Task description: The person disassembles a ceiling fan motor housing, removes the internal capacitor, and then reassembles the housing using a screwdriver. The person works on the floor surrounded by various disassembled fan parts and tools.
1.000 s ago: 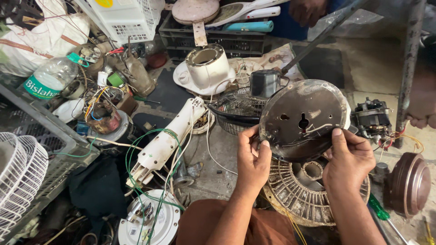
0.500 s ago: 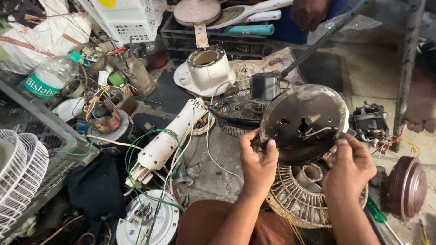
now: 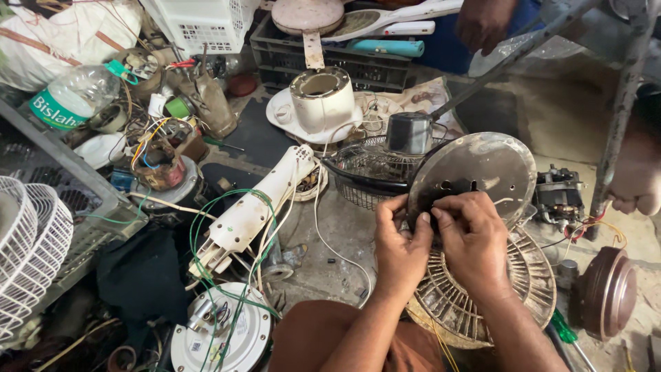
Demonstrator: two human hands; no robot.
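I hold a round dusty grey metal plate [image 3: 482,169] tilted up on edge, above a ribbed round fan housing [image 3: 496,296] on the floor. My left hand [image 3: 399,241] pinches the plate's lower left rim with thumb and fingers. My right hand [image 3: 471,231] sits right beside it, fingertips pressed at the slotted middle of the plate. Both thumbs nearly touch. What lies under the fingertips is hidden.
A white fan neck with green and white wires [image 3: 251,207] lies left. A black wire guard [image 3: 368,172] and white motor cover [image 3: 320,103] stand behind. A motor [image 3: 558,196], a brown round cap [image 3: 609,293] and a green screwdriver [image 3: 564,331] are right. Another person's hand [image 3: 485,24] is at the top.
My right hand moved left from the plate's lower right rim to its middle, next to my left hand. The plate has tipped a little and the view has closed in.
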